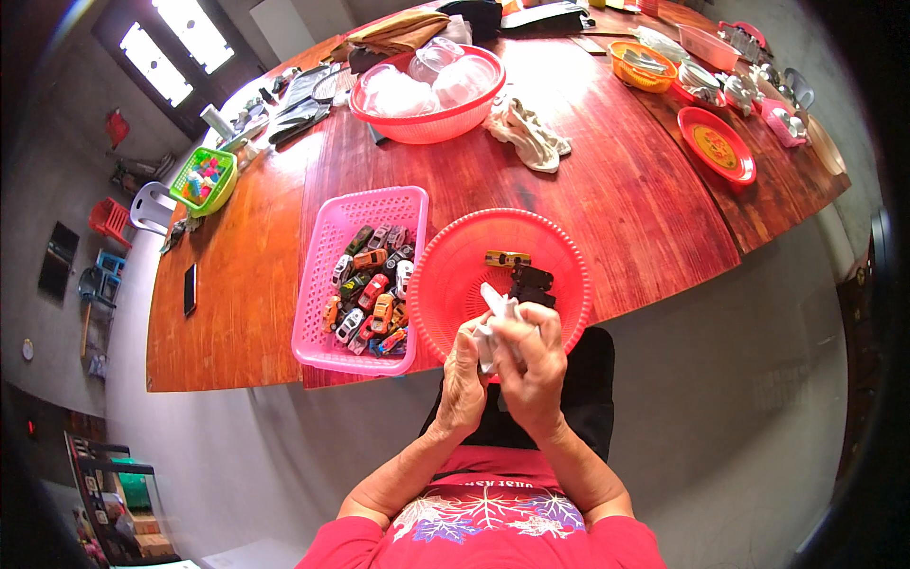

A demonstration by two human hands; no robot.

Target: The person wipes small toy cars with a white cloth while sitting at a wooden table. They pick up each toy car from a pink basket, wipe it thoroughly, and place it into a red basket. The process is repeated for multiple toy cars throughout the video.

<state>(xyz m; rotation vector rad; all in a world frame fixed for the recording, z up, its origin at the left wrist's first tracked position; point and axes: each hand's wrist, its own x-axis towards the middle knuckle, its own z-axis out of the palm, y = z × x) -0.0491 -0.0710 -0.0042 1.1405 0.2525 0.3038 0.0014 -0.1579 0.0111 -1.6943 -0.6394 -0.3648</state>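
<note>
Close together over the near rim of a round red plastic basket [445, 251], my two hands work on a crumpled white cloth [494, 300]. My left hand [463, 379] is closed around the cloth's lower left side, thumb up. From the right, my right hand [533, 365] presses bent fingers onto it. Whatever the cloth may wrap is hidden by my fingers. Inside the basket lie a gold toy car [508, 258] and black toy cars [532, 283]. To the left, a pink rectangular basket [314, 303] holds many small toy cars [373, 289] in mixed colours.
A red basket of clear plastic containers [403, 95] stands farther back, beside a rumpled off-white cloth [527, 131]. At left are a green basket [224, 194] and a phone [191, 289]. A red plate [718, 145] and orange basket [645, 68] sit at right. The table's near edge curves before me.
</note>
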